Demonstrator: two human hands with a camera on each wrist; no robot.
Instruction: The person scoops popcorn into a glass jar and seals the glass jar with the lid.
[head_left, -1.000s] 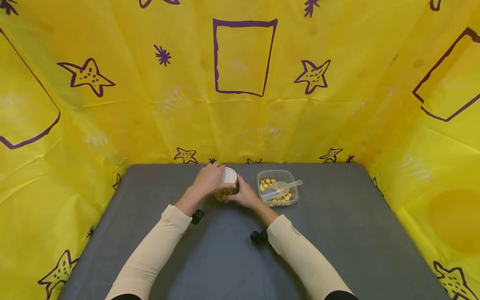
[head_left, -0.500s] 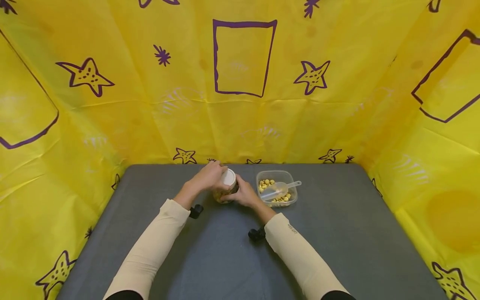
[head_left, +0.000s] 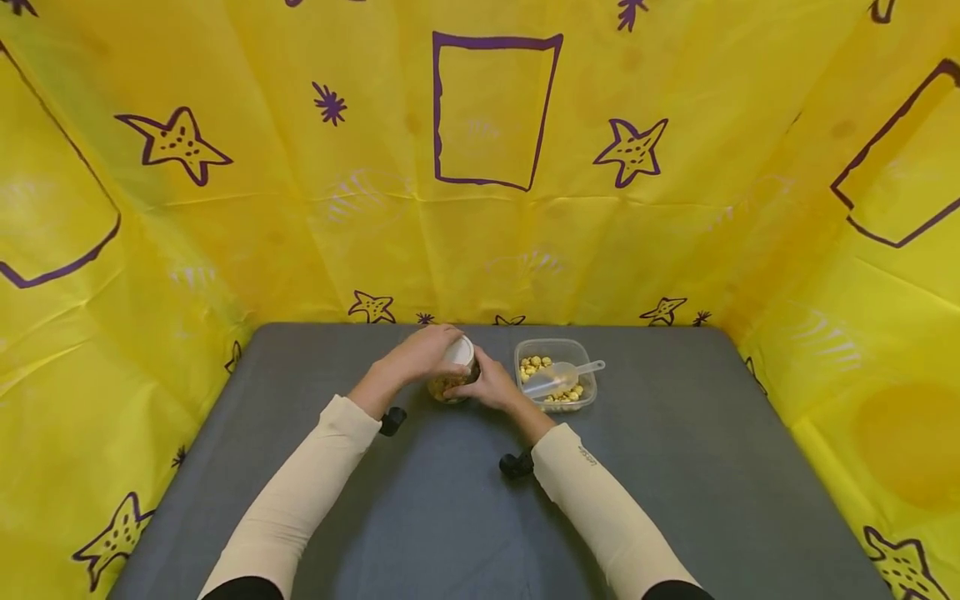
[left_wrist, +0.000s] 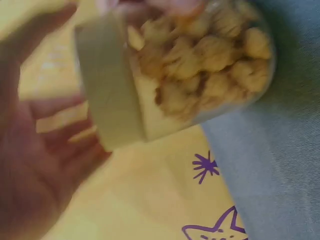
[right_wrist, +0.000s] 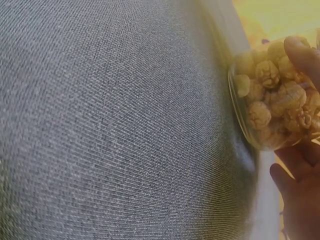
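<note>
A clear jar [head_left: 444,388] of round caramel-coloured popcorn stands near the table's back edge, with a white lid [head_left: 460,351] on top. My left hand [head_left: 420,357] spans the lid from above. In the left wrist view its fingers reach the lid's side [left_wrist: 107,85], though that view is blurred. Lower down, my right hand [head_left: 497,385] grips the jar's body; in the right wrist view its fingers and thumb lie around the popcorn-filled jar [right_wrist: 275,102]. Both hands partly hide the jar in the head view.
Just right of the jar, a clear plastic tub [head_left: 592,392] holds more popcorn. A translucent scoop [head_left: 555,380] lies across it, handle over the right rim. The grey table [head_left: 675,467] ends at a yellow patterned curtain [head_left: 480,250] behind and at the sides.
The left hand has shifted slightly over the lid, its fingers now further round the far side. The right hand keeps its grip on the jar; the tub and scoop stay put.
</note>
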